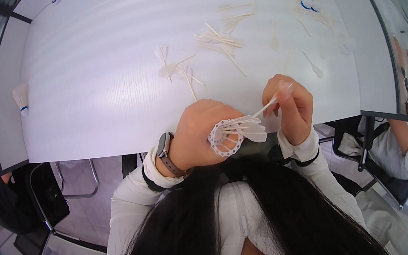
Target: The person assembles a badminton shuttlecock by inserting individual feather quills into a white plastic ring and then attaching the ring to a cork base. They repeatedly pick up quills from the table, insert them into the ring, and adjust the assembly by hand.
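Note:
My left hand (199,131), fingers curled, grips a partly feathered shuttlecock (225,139) close to the table's front edge. Its round white ring with small holes faces up, and several feathers (251,130) fan out from its right side. Whatever lies under the ring is hidden by my fingers. Just to the right, my right hand (292,109) pinches the thin shaft of a feather (267,106) between thumb and fingers. That shaft slants down to the left toward the shuttlecock's feathers; I cannot tell whether it is joined to them.
Loose feathers lie across the middle of the white table (98,90). White cork heads with blue bands (308,3) sit among more feathers at the far right. A shuttlecock (21,100) lies at the left edge. Side panels flank the table; a person (400,151) sits to the right.

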{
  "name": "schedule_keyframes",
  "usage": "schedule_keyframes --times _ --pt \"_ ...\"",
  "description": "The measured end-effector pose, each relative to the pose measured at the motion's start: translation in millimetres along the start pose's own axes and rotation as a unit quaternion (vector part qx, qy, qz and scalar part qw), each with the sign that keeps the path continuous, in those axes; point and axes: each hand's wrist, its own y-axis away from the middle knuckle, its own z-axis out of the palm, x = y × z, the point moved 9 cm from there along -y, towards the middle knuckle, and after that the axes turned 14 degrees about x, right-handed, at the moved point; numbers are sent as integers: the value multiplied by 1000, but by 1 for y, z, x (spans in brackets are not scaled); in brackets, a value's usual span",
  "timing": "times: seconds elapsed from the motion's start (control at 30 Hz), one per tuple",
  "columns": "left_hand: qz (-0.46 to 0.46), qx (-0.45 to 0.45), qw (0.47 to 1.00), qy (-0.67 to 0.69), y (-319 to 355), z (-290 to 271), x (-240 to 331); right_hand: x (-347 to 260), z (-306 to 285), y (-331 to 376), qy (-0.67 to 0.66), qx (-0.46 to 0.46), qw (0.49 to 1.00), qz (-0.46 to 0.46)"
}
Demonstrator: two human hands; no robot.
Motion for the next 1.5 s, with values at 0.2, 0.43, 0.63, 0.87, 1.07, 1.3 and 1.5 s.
schedule_keyframes --times 0.2,0.43,0.63,0.87,1.07,1.3,1.5 --pt "10 32 997 -71 -2 -9 4 -10 -22 -7 -24 117 993 -7" --pt "-112 114 983 84 3 -15 -16 -27 -20 -9 -29 115 985 -122" --pt "-141 91 977 131 5 -11 -21 -43 -9 6 41 73 942 -324" --pt "-123 -2 988 92 4 -1 -14 -38 -2 8 74 56 936 -339" --pt "-142 15 986 85 2 -4 -17 -42 10 8 106 5 923 -369" --pt "-130 2 990 59 2 -6 -16 -41 12 8 115 11 925 -362" --pt "-125 8 991 49 2 -7 -15 -44 15 8 129 2 918 -376"
